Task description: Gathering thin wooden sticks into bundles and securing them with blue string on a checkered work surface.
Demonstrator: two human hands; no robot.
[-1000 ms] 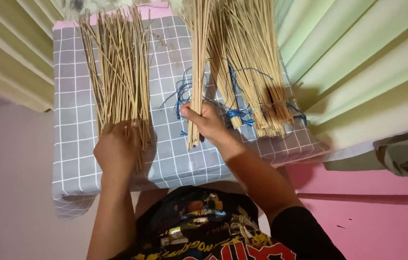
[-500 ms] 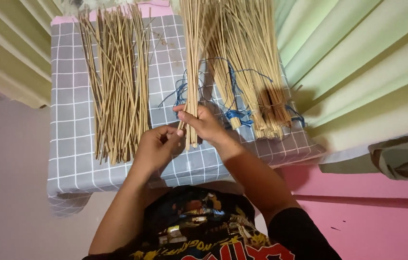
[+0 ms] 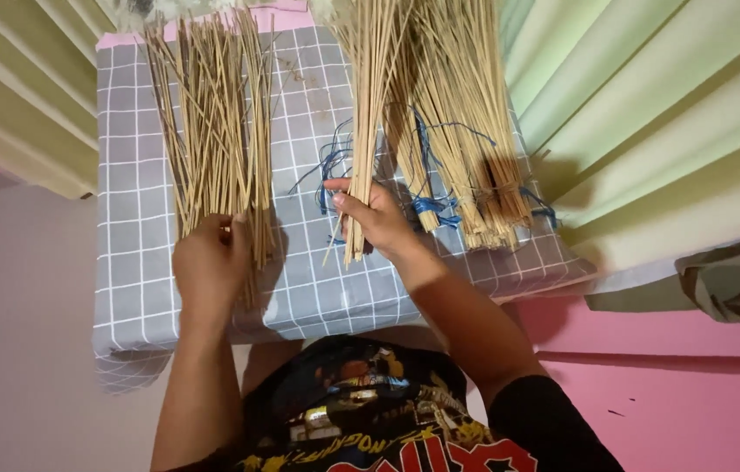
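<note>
While my right hand grips one thin bundle of sticks, my left hand lies half-curled on a loose pile of sticks, having left the right. A third, blue-tied bundle sits right of both. Bare gray checked cloth lies between my hands, edges near my wrists.

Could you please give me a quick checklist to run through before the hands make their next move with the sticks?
1. Right hand grips its thin stick bunch: ok.
2. Left hand rests on the loose stick pile: ok.
3. Loose pile lies wholly on the checked grey cloth: ok.
4. Tied bundles apart from the held bunch: ok.
5. Blue strings clear of the right hand: cannot tell.
</note>
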